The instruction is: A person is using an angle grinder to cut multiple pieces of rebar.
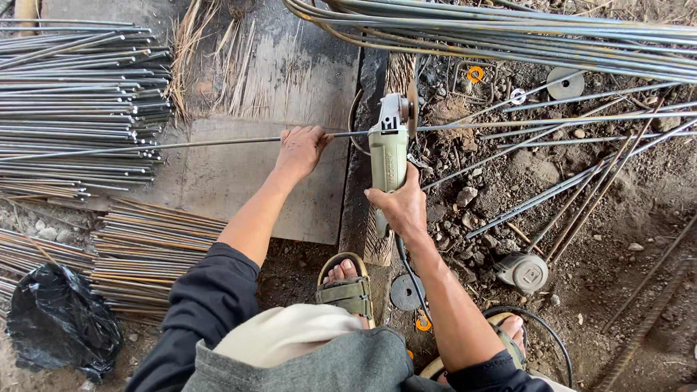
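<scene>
Steel rod (218, 142) lies across a wooden board (247, 181), pinned there by the left hand (299, 149), fingers curled over it. Beside the board, the right hand (398, 205) grips a green angle grinder (389, 149); rubble-strewn dirt (617, 239) surrounds.

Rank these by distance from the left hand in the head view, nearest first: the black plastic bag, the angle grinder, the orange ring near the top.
From the left hand:
1. Angle grinder, just to its right, held by the right hand.
2. Orange ring, up and to the right on the dirt.
3. Black plastic bag, far down at lower left.
</scene>
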